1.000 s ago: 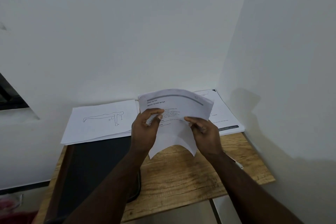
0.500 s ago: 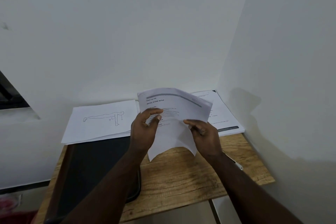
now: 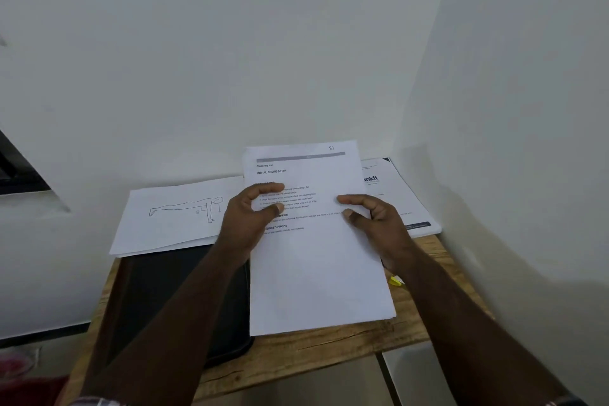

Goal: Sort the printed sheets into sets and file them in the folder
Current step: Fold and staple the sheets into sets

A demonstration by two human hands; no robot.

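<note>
While a printed sheet (image 3: 316, 260) headed "INITIAL SCENE SETUP" is laid flat along the middle of the wooden desk (image 3: 329, 349), it is met at both long edges by the hands. The left hand (image 3: 245, 221) is placed at the sheet's left edge with its fingers (image 3: 267, 189) curled and slightly parted, the thumb set below them on the paper; whether the edge is actually pinched cannot be told. The right hand (image 3: 379, 224) is placed at the sheet's right edge, its fingers loosely bent and spread, the thumb tip laid on the paper. The sheet's far end is raised over the papers along the desk's back edge, and its near end is stopped short of the desk's front edge. A black folder (image 3: 171, 300) is seen closed on the left half of the desk, touched by the sheet's left edge. At the back left corner, a sheet with a line drawing of a plank pose (image 3: 171, 217) is laid over the folder's far end. At the back right corner, a printed document with a dark footer bar (image 3: 402, 204) is seen. A small yellow object (image 3: 395, 281) is partly hidden just beside the sheet's right edge, under the right wrist.
</note>
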